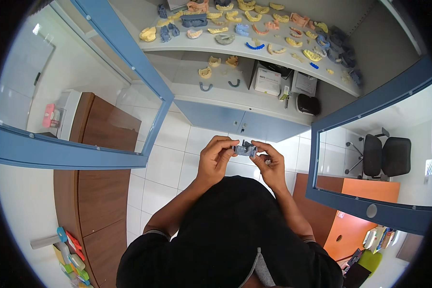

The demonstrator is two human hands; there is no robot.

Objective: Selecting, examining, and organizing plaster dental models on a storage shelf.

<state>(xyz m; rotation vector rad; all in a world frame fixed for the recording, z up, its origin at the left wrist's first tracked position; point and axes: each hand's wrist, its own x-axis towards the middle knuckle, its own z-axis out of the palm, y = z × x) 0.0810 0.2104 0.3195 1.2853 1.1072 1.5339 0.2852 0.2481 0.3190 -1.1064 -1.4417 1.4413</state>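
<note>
A grey-blue dental model [246, 150] is held up in front of my chest between both hands. The fingertips and thumb of my left hand [215, 162] pinch its left end. My right hand [272, 165] grips the opposite end, with a small pale spot among its curled fingers that I cannot make out. Dark upright parts stick up from the model's top. Beyond my hands, an upper shelf [192, 46] carries many dental models and arches in yellow, grey, orange and blue, including a bright blue arch [255, 46].
Two blue-framed glass doors, left [151, 129] and right [317, 158], stand swung out on either side. The lower shelf [182, 79] bears a few models, a white box [268, 80] and a black case [307, 104]. A brown cabinet [103, 201] is at left, a black chair [396, 156] at right.
</note>
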